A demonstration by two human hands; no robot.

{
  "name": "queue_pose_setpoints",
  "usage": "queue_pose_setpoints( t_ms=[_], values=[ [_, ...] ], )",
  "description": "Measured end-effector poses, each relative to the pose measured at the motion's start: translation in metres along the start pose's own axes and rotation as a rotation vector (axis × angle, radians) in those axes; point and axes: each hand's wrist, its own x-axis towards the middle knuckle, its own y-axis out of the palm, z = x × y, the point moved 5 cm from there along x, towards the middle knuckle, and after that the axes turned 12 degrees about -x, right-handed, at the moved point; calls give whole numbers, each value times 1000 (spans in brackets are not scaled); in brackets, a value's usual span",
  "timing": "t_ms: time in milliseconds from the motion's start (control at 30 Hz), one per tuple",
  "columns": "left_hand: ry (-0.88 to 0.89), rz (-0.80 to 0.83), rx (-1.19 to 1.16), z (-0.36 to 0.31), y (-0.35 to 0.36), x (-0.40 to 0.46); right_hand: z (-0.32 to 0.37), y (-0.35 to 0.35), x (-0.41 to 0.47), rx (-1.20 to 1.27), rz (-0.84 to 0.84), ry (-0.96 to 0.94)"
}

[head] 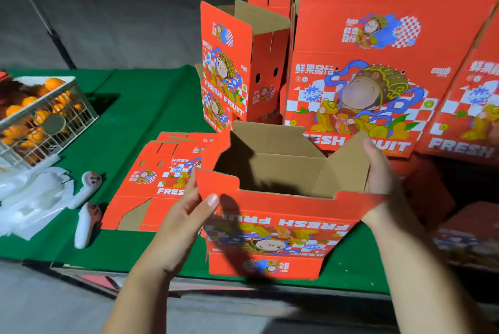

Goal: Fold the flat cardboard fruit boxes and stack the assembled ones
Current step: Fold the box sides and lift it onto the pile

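Now you have the box [272, 228] standing open-side up at the desk [135, 117] edge, your left hand [186, 215] pinching its near-left flap, thumb on the red face, and your right hand [378, 169] wrapped round the right flap (probably to square the walls). Flat boxes [164, 180] wait just left; assembled ones [359, 69] stand behind.

Hard, bright light from above and near the camera saturates the red printed cardboard box [272, 215] and casts sharp dark shadows inside it and across the green-covered desk [140, 107], while the background falls dim (edges bowed, lower right corner blurred).
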Motion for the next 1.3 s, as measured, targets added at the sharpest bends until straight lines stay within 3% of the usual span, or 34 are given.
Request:
queue_pose_setpoints(
  t_ms=[100, 233, 300, 367, 433, 533, 667, 800, 867, 1000, 1067, 1167, 1233, 1300],
  values=[
    [-47, -65, 79, 12, 4, 4, -4, -2, -11, 235, -179, 74],
    [1, -249, 290, 25, 5, 9, 5, -13, -34, 66, -501, -173],
    [55, -295, 313, 27, 6, 13, 6, 0, -49, -189, -366, -378],
    [119, -343, 267, 30, 1, 18, -8, 19, -63, -491, -100, -491],
    [129, -404, 201, 34, -10, 21, -27, 25, -70, -650, 70, -432],
    [99, -439, 161, 40, -20, 19, -37, 21, -76, -750, 180, -319],
    [68, -478, 248, 39, -22, 19, -29, 20, -85, -678, 272, -323],
    [-35, -555, 458, 35, -32, 20, -26, 24, -94, -629, 521, -287],
    [-37, -551, 442, 34, -32, 19, -24, 24, -96, -648, 605, -274],
    [-62, -542, 434, 36, -29, 19, -29, 13, -84, -986, 686, -225],
    [-72, -534, 420, 37, -25, 18, -25, 15, -83, -886, 696, -227],
    [-102, -555, 316, 38, -22, 14, -25, 19, -91, -690, 805, -71],
    [-112, -545, 240, 38, -20, 9, -23, 16, -92, -744, 837, -38],
    [-123, -519, 213, 39, -17, 7, -19, 10, -90, -947, 839, -90]
  ],
)
